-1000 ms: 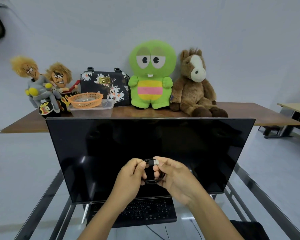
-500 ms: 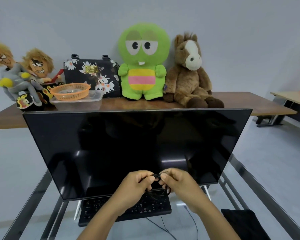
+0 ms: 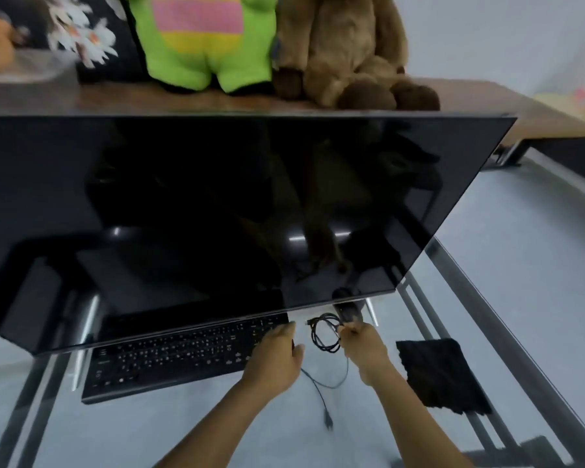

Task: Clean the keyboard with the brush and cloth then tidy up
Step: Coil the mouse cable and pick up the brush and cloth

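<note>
A black keyboard (image 3: pixel 183 356) lies on the glass table, partly under the front edge of a large dark monitor (image 3: pixel 217 211). My left hand (image 3: pixel 277 356) rests at the keyboard's right end, fingers curled; whether it grips anything is unclear. My right hand (image 3: pixel 362 346) pinches a coiled black cable (image 3: pixel 323 336) just right of the keyboard. A loose cable end trails toward me on the glass. A black cloth (image 3: pixel 439 373) lies flat to the right of my right hand. No brush shows.
A small dark object (image 3: pixel 347 310) sits under the monitor's right corner. Behind the monitor, a wooden table (image 3: pixel 487 99) carries a green plush (image 3: pixel 203 38), a brown horse plush (image 3: pixel 345 52) and a floral bag (image 3: pixel 92 38). Metal table rails (image 3: pixel 480 298) run along the right.
The view has tilted down and closer. My hands have dropped from in front of the screen to the table, moved apart, and the coiled cable now sits low beside the keyboard in my right hand.
</note>
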`<state>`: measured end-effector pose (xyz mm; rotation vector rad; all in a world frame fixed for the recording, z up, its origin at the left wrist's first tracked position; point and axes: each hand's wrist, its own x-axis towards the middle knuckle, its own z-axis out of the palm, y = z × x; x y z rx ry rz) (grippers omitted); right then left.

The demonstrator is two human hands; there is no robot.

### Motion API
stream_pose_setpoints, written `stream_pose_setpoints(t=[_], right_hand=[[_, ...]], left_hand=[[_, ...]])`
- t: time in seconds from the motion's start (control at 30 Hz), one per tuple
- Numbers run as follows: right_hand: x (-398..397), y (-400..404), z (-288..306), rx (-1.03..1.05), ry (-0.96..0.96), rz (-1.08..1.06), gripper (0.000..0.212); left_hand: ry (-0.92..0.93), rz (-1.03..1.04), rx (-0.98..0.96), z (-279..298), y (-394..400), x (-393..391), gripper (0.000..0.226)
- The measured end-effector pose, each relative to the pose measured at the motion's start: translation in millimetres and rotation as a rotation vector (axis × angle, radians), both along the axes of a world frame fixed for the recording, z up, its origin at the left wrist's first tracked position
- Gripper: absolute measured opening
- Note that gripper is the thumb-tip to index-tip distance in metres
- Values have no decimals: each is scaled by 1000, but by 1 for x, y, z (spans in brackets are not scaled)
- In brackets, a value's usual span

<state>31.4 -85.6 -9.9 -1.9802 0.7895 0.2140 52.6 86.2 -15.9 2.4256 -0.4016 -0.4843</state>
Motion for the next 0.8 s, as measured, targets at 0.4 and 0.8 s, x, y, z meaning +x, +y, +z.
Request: stream_pose_setpoints(t=[0.4, 0.8], right_hand=[[46, 0, -78, -20, 9, -106, 20], [61, 0, -97, -231, -51, 43, 17]], left_hand=[[-266, -399, 534, -79, -31, 2, 66], [-322, -337, 475, -101, -30, 17, 65]])
